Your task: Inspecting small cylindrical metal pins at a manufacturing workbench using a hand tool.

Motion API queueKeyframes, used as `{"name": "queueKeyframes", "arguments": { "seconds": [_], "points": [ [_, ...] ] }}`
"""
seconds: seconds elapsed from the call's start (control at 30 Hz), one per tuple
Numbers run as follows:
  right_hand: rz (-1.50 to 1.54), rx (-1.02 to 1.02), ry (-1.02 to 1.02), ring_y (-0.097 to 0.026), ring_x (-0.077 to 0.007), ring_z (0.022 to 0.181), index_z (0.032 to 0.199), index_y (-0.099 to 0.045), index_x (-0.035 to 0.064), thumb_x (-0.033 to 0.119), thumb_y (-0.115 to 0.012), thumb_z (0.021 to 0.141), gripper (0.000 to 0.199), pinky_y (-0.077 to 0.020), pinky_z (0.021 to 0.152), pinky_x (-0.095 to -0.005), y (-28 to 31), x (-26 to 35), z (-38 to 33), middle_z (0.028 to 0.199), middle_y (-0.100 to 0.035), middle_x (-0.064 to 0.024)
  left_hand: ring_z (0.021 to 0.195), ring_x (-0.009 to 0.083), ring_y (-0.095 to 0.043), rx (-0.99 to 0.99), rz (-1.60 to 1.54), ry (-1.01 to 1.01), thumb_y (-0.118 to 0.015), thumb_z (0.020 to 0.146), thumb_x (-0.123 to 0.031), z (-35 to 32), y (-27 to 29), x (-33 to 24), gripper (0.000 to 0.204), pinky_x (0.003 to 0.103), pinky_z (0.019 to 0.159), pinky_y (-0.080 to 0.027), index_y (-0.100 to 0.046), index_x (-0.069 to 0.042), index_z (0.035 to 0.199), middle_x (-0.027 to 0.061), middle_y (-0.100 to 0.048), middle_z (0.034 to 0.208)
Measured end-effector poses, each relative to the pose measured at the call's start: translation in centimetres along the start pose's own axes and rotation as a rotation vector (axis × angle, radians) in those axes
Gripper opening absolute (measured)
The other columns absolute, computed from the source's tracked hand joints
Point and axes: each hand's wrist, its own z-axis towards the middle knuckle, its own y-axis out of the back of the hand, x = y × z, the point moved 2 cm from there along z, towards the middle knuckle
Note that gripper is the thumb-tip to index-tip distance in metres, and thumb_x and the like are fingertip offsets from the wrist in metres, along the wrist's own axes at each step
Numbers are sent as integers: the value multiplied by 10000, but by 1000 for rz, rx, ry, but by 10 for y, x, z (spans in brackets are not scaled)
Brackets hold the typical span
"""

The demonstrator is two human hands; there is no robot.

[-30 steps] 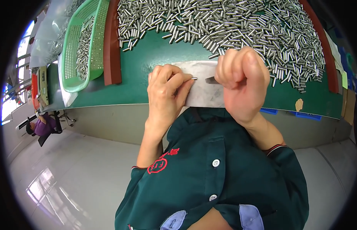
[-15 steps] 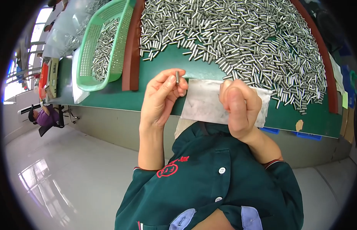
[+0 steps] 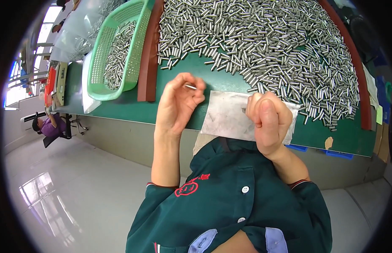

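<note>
My left hand [image 3: 180,101] is raised over the near edge of the green table, its fingers curled around a short metal pin [image 3: 190,87]. Only a bright sliver of that pin shows between the fingertips. To its right, my right hand [image 3: 269,120] is closed in a fist above a pale, smudged cloth [image 3: 225,116]. A small dark bit shows beside its curled fingers; whether it is a pin end I cannot make out. Beyond both hands spreads a large heap of loose metal pins [image 3: 255,38], its nearest pins close to the cloth.
Dark red rails [image 3: 148,71] border the heap on both sides. A green mesh basket [image 3: 94,80] holding more pins stands left of the left rail. Past it are clear plastic bags and an orange-and-beige device [image 3: 57,86]. A person in purple [image 3: 52,127] sits at far left.
The pin in my left hand was upright and fully visible; now it lies sideways, mostly covered by the fingers. My right hand stays closed, with a dark bit now showing beside it.
</note>
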Motion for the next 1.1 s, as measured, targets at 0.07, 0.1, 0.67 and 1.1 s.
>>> {"name": "queueKeyframes", "arguments": {
  "seconds": [0.07, 0.1, 0.67, 1.1],
  "points": [
    [-12, 16, -4, -287, -62, 431, 585, -366, 7, 89, -417, 850, 282, -232, 397, -230, 0, -1, 0, 493, -366, -7, 585, 79, -434, 19, 249, -114, -463, 852, -169, 12, 7, -8, 152, 197, 521, -344, -514, -30, 816, 43, -507, 689],
    [-13, 14, -4, -287, -62, 431, 585, -366, 7, 89, -417, 850, 282, -232, 397, -230, 0, 1, -1, 493, -366, -7, 533, 48, -380, -112, 508, -193, -516, 827, -126, 15, 6, -8, 120, 186, 473, -282, -533, -20, 775, -9, -453, 630],
    [-46, 14, -45, -242, -79, 445, 577, -322, 44, 134, -331, 886, 322, -219, 423, -232, 1, 4, 2, 495, -297, -4, 498, 11, -325, -106, 955, -353, -562, 790, -45, 18, -1, -1, 66, 172, 434, -255, -556, 1, 837, 18, -537, 727],
    [-45, 1, -33, -241, -78, 440, 568, -318, 53, 122, -327, 875, 315, -222, 416, -230, -4, 3, 2, 486, -296, -5, 467, 21, -283, -15, 344, -95, -461, 861, -82, 3, 10, 2, 190, 167, 437, -239, -528, 41, 991, 73, -552, 759]
  ]
}}
